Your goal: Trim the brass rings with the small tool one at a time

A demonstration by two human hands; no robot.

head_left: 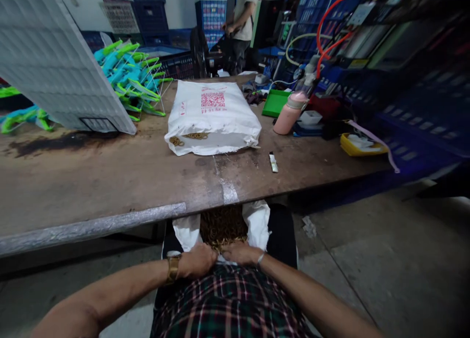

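An open white bag [259,221] full of small brass-coloured rings [222,225] rests on my lap, under the table edge. My left hand [197,260], with a gold watch on its wrist, and my right hand [240,253] meet at the bag's near rim, fingers curled down onto the rings and the bag's edge. What the fingers pinch is hidden. A second, closed white bag [213,117] with red print lies on the wooden table [110,171], with a few rings at its near left corner.
A white ribbed panel [55,59] leans at the back left beside a pile of green and blue plastic parts [132,78]. A pink bottle [290,113], green tray [275,103], yellow tray [362,144] and small lighter [273,162] lie on the right. A person stands behind.
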